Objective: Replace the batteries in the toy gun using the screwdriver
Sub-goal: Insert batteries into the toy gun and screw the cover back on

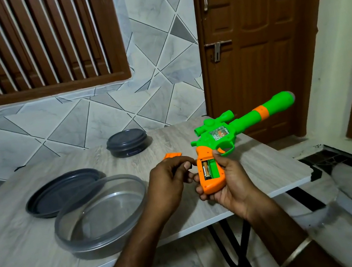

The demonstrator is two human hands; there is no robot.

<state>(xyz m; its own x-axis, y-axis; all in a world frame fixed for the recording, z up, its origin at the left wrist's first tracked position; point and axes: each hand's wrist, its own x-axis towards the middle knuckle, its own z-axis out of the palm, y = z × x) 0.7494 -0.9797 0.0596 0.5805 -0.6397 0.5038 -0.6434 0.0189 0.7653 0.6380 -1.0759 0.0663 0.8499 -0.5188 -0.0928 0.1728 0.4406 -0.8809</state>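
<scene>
tub (96,248) blocks left, lidded bowl (127,142) behind

**Mostly plastic**

The toy gun (235,126) is moulded in glossy green and orange plastic — smooth throughout. The table (40,263) is faced with matt, wood-grained laminate; the open container (91,247) is formed of translucent grey plastic.

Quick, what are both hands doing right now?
Left hand: fingers curled next to the toy gun; can't tell if they hold anything.
Right hand: holding the toy gun by its orange handle.
</scene>
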